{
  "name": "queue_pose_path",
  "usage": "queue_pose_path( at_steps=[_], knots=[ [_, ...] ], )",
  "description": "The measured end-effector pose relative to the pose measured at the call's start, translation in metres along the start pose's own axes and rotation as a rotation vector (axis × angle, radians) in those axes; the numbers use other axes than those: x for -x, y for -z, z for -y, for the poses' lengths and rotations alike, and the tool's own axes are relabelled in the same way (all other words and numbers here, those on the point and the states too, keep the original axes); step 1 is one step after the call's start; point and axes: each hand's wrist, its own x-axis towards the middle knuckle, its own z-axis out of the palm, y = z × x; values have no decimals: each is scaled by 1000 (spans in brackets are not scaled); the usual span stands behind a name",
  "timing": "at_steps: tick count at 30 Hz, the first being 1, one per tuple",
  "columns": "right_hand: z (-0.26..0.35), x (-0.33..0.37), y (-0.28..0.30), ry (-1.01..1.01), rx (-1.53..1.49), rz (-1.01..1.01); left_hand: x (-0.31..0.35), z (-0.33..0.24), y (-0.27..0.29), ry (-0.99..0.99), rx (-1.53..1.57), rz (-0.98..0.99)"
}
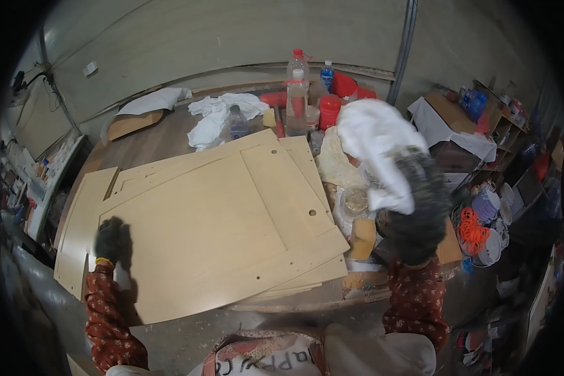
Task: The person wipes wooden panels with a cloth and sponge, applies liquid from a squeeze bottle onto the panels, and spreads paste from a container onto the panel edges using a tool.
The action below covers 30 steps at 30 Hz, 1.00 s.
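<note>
My left hand (109, 239), in a dark glove with a yellow cuff, is closed at the left edge of a large cream cabinet door panel (200, 232). That panel has a grooved frame and small round holes, and lies askew over several similar panels (81, 219). On the right, my right hand (417, 207), in a dark patterned glove, is blurred by motion. It grips a bunched white cloth (379, 135), raised above the right end of the table; its fingers are partly hidden. Below the cloth are a clear round tub (355, 200) and a yellow sponge block (362, 239).
Clear bottles (296, 113), a red container (329, 111) and crumpled white rags (222, 116) stand or lie along the table's back. A cardboard piece (135, 124) lies at the far left. Right of the table are buckets (489, 247), orange cord (473, 230) and a shelf (502, 131).
</note>
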Motion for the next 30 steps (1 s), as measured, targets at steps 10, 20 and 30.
queue_pose_path(
  at_steps=[10,20,30],
  knots=[
    [-39,67,38,-279,94,19,41,-320,52,-905,299,-44],
    [-103,179,38,-562,295,65,82,-318,63,-660,11,18],
    [-97,227,25,-845,167,463,107,-272,47,-828,122,-139]
  ],
)
